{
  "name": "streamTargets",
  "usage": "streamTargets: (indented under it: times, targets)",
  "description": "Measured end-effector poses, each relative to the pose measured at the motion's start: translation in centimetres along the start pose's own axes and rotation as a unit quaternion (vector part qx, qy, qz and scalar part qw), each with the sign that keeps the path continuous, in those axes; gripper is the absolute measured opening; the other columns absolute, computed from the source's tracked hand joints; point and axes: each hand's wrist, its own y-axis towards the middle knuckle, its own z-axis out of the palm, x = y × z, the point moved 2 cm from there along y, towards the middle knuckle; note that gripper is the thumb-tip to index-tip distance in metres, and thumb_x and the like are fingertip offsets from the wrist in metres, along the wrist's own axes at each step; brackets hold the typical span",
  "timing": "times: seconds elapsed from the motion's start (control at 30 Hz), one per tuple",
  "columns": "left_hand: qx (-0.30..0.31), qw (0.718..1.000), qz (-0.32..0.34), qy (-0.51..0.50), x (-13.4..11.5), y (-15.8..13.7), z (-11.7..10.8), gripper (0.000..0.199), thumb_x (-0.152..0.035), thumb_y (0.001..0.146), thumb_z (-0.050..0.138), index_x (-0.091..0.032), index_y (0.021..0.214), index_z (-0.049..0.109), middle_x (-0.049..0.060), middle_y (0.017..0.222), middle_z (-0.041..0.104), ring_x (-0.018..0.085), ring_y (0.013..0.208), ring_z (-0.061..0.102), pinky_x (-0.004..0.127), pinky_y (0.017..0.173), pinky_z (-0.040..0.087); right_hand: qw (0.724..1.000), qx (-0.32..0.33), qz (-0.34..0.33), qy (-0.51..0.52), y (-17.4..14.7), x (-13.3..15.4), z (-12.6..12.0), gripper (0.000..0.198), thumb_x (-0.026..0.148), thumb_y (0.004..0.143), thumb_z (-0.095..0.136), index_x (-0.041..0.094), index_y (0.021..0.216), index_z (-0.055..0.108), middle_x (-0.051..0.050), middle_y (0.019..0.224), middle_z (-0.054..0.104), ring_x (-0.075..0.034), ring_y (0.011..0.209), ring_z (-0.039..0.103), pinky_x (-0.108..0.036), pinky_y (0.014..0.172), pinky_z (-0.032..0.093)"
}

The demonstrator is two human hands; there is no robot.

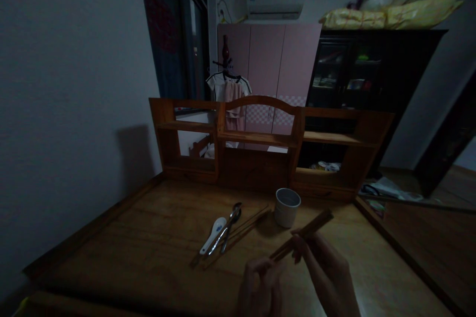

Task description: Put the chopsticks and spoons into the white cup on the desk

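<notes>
A few wooden chopsticks are held at a slant above the front of the table, between my two hands. My left hand has its fingers closed round their lower left end. Further up, my right hand pinches them between thumb and fingers. Just beyond stands a round, light-coloured metal cup, upright. To its left lie a white ceramic spoon with a blue mark, a shiny metal spoon and a darker metal spoon partly under it. Thin chopsticks lie beside these spoons.
A wooden shelf unit rises along the table's back edge. The wooden table meets a wall at left and has a raised rim at right. Behind are a pink wardrobe and a dark cabinet. The light is dim.
</notes>
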Motion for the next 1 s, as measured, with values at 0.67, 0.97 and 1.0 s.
streamTargets:
  times: [0.67, 0.97, 1.0]
  targets:
    - [0.196, 0.873, -0.334, -0.297, 2.1, 1.7, -1.2, 0.022, -0.031, 0.071, 0.071, -0.017, 0.087, 0.079, 0.005, 0.082, 0.076, 0.025, 0.083, 0.067, 0.030, 0.075, 0.051, 0.992, 0.089, 0.058, 0.068, 2.0, -1.5, -0.2, 0.036, 0.048, 0.097, 0.058, 0.016, 0.081, 0.061, -0.002, 0.068, 0.060, -0.018, 0.063, 0.060, -0.024, 0.059, 0.046]
    - [0.099, 0.984, -0.146, -0.030, 6.9, 6.5, -1.3, 0.021, -0.022, 0.081, 0.060, -0.019, 0.096, 0.073, 0.009, 0.105, 0.071, 0.025, 0.100, 0.063, 0.036, 0.093, 0.047, 0.996, 0.084, -0.020, -0.030, 1.9, 1.1, -2.8, 0.023, 0.043, 0.098, 0.056, 0.020, 0.094, 0.060, -0.002, 0.078, 0.062, -0.018, 0.068, 0.062, -0.022, 0.059, 0.050]
    - [0.101, 0.986, -0.130, 0.010, 7.8, 7.3, -1.4, 0.025, -0.019, 0.080, 0.060, -0.018, 0.102, 0.071, 0.010, 0.110, 0.070, 0.025, 0.102, 0.062, 0.036, 0.093, 0.046, 0.996, 0.078, -0.021, -0.035, 1.9, 0.9, -3.0, 0.024, 0.043, 0.098, 0.056, 0.020, 0.093, 0.059, -0.003, 0.079, 0.061, -0.018, 0.069, 0.062, -0.022, 0.059, 0.051]
